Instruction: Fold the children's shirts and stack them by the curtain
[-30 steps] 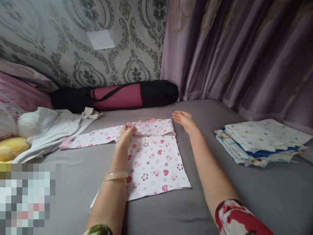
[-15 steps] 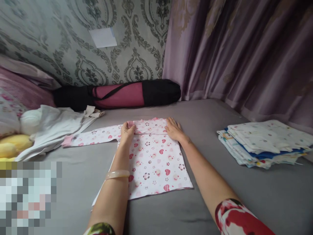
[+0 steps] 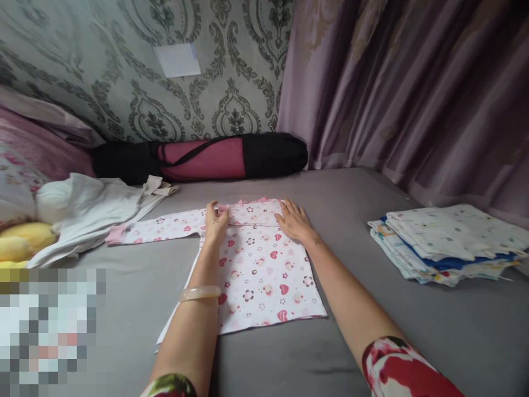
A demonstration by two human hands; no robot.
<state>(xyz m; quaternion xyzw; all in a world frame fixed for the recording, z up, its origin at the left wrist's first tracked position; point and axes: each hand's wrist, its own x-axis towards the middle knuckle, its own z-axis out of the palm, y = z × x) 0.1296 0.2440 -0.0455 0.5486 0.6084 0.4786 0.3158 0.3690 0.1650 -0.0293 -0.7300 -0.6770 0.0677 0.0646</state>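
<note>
A white long-sleeved child's top (image 3: 260, 275), printed with pink hearts and flowers, lies flat on the bed. Its right-side sleeve is folded across the upper part, the pink cuff ending by my left hand (image 3: 215, 223). That hand rests at the cuff, thumb and forefinger apart; its other fingers are partly hidden. My right hand (image 3: 294, 220) lies flat with fingers spread, pressing the fold at the top's right shoulder. The other sleeve (image 3: 161, 227) stretches out to the left, ending in a pink cuff.
On the right sits a stack of folded clothes (image 3: 446, 242). A pale garment (image 3: 103, 204) and yellow plush-looking things (image 3: 27, 237) lie at the left. A long black and maroon bag (image 3: 202, 160) runs along the wall, beside a purple curtain (image 3: 351, 88). The grey sheet (image 3: 339, 187) covers the bed.
The thumb and forefinger of my left hand have loosened at the cuff. My right hand stays flat on the fold, its fingers shifted slightly. The top keeps its place.
</note>
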